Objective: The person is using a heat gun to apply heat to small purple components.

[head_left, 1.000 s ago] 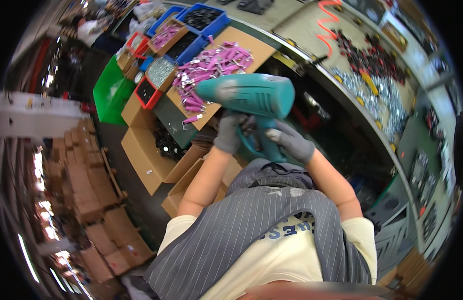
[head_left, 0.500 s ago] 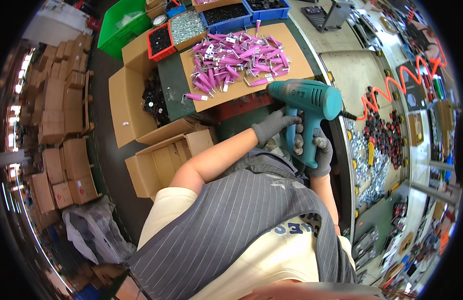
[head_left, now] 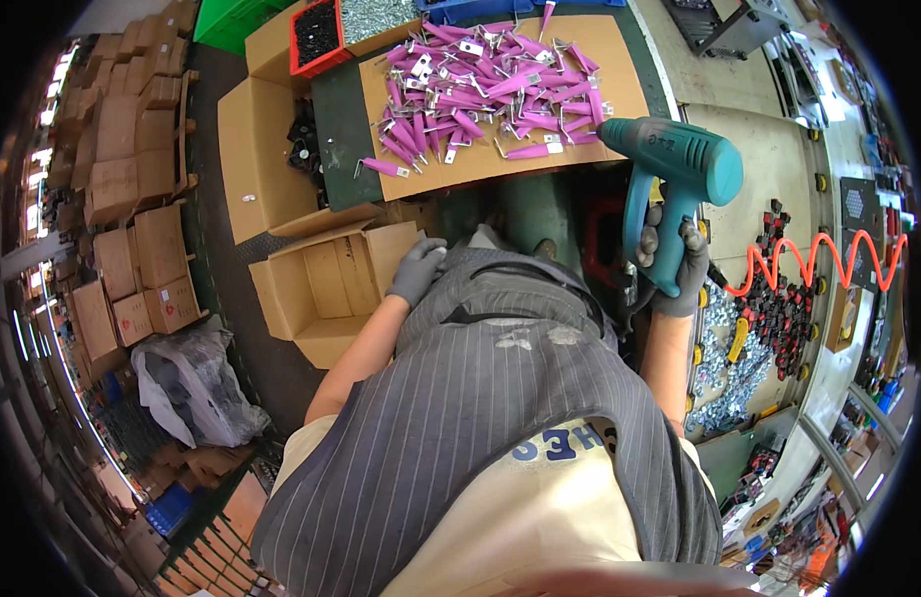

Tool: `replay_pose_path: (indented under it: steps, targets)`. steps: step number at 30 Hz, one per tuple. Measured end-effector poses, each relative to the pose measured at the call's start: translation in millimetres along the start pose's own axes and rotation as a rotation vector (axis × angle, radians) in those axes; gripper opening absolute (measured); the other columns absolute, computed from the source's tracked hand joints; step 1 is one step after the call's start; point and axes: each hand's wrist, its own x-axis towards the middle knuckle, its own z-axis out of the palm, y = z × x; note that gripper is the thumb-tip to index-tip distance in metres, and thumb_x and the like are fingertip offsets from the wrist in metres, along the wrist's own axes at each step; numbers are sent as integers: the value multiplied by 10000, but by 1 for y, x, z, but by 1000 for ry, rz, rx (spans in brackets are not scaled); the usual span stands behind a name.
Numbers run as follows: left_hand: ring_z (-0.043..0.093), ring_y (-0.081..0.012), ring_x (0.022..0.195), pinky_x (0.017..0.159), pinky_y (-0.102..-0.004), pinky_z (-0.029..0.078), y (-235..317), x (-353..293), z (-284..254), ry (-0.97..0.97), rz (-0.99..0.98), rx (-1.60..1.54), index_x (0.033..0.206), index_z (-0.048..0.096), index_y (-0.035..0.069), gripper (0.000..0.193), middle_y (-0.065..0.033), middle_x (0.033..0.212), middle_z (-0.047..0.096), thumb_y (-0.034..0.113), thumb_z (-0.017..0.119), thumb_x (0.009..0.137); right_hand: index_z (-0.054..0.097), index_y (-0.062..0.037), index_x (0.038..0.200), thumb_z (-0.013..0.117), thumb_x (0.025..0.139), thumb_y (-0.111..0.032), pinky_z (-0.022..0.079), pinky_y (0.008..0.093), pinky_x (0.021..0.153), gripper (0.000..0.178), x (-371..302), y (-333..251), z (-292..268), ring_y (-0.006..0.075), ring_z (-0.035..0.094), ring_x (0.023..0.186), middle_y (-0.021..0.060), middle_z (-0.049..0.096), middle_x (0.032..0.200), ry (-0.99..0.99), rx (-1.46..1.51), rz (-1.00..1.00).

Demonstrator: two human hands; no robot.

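Cluttered workstation seen from above: the gloved right hand [head_left: 684, 261] was closed around the grip of a teal heat gun [head_left: 684, 157], whose nozzle pointed left toward the right edge of a heap of purple handles [head_left: 510, 85] with bent metal ends. The heap lay on a cardboard sheet [head_left: 631, 55] spread over the green bench [head_left: 339, 129], with one handle crossing the sheet's left edge. As far as could be judged, only the tool was in hand; the handles lay loose and unsorted, none visibly held, and nothing distinguished worked pieces from unworked ones, so the share completed was uncertain. The gloved left hand [head_left: 416, 271] hung between the person's waist and an open carton [head_left: 326, 277]; no object showed in it, but its palm was hidden, and its opening could not be told. Blue bins [head_left: 470, 11] were cut off at the upper margin. Whether the nozzle touched a handle could not be determined, nor whether the orange coiled line [head_left: 823, 249] joined the tool, its near end disappearing behind the right hand.
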Motion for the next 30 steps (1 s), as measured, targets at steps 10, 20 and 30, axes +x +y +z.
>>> replay_pose_path:
  steps: [10, 20, 30]
  targets:
    - [630, -235, 1017, 896, -328, 472, 48, 70, 8, -122, 231, 352, 1142, 610, 32, 347, -149, 1110, 658, 267, 582, 889, 356, 36, 1343, 564, 823, -208, 539, 329, 519, 612, 19, 8, 26, 256, 592, 666, 202, 594, 1001, 152, -69, -110]
    - [587, -122, 780, 760, -270, 481, 33, 112, 8, -268, 113, 276, 1212, 582, 0, 380, -58, 944, 644, 221, 586, 902, 345, 35, 1350, 568, 798, -212, 535, 334, 516, 645, 32, 11, 27, 256, 594, 677, 196, 586, 997, 179, -58, -105]
    - [564, -112, 772, 756, -256, 466, 48, 108, 9, -307, 5, 218, 1221, 574, -12, 396, -33, 925, 628, 232, 577, 909, 296, 44, 1387, 566, 802, -212, 529, 341, 531, 693, 42, 10, 30, 260, 597, 675, 201, 577, 988, 172, -37, -121]
